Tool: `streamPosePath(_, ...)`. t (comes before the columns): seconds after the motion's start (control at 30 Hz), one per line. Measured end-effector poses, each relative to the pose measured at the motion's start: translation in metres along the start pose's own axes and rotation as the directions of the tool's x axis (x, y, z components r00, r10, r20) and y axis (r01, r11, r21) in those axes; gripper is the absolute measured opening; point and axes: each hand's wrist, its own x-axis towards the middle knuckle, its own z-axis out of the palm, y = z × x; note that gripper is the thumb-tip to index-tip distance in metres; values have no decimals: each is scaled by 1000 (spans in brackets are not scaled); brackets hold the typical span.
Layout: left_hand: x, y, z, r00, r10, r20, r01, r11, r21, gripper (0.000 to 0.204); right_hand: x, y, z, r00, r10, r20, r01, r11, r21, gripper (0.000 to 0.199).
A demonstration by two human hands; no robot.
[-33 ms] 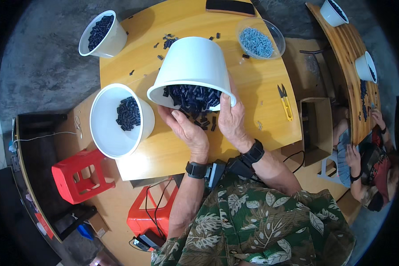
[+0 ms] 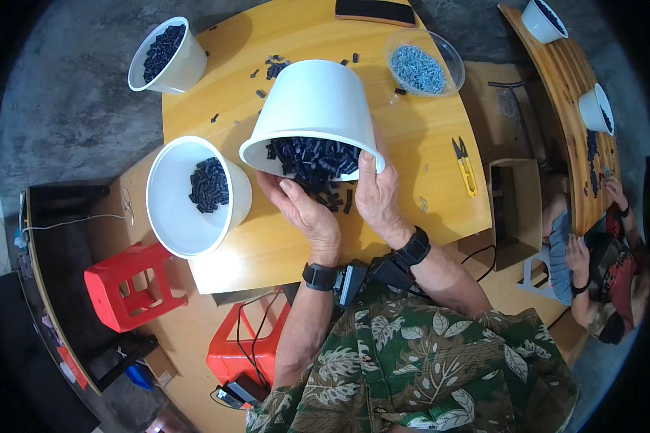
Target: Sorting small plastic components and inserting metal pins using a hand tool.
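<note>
A white plastic bucket (image 2: 312,94) is tipped over the table, its mouth toward me. Small black tube-like pieces (image 2: 314,157) fill its opening and spill over the lower rim. My left hand (image 2: 307,216) grips that rim from below at its left part. On the right side my right hand (image 2: 375,191) clasps the rim, thumb over the edge. Under the mouth, more black pieces (image 2: 348,202) lie on the yellow table (image 2: 267,263). Beside my left hand stands a second white bucket (image 2: 177,206) with a small heap of the same pieces inside.
Another bucket (image 2: 184,68) of black pieces is at the far left. A clear tub (image 2: 419,70) of screws, a phone (image 2: 374,10) and yellow thread snips (image 2: 467,167) lie to the right. Red stools (image 2: 126,289) stand near the table. A person (image 2: 607,281) works at a bench at right.
A few more black pieces have slid out over the bucket's rim, blurred as they drop. The bucket and both hands keep their place.
</note>
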Motion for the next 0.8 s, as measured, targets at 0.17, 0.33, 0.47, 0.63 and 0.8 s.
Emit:
streamPosePath(0.17, 1, -7, -1, 1000, 23, -10, -23, 1000, 12, 66, 1, 3, 0, 1000, -21, -18, 21, 1000, -11, 49)
streamPosePath(0.33, 4, -7, 4, 1000, 22, -21, -23, 1000, -19, 66, 6, 7, 1, 998, 64, -12, -63, 997, 41, 50)
streamPosePath(0.47, 4, -7, 5, 999, 31, -11, -31, 999, -22, 65, 6, 5, 1, 1000, 12, -27, -12, 1000, 24, 51)
streamPosePath(0.63, 4, -11, 4, 1000, 25, 7, -25, 998, -51, 58, 7, 8, 2, 1000, 10, -14, -9, 999, 40, 51)
streamPosePath(0.8, 5, -8, 6, 999, 37, 24, -34, 995, -90, 58, 11, 5, 1, 999, -15, -35, 17, 999, 41, 51)
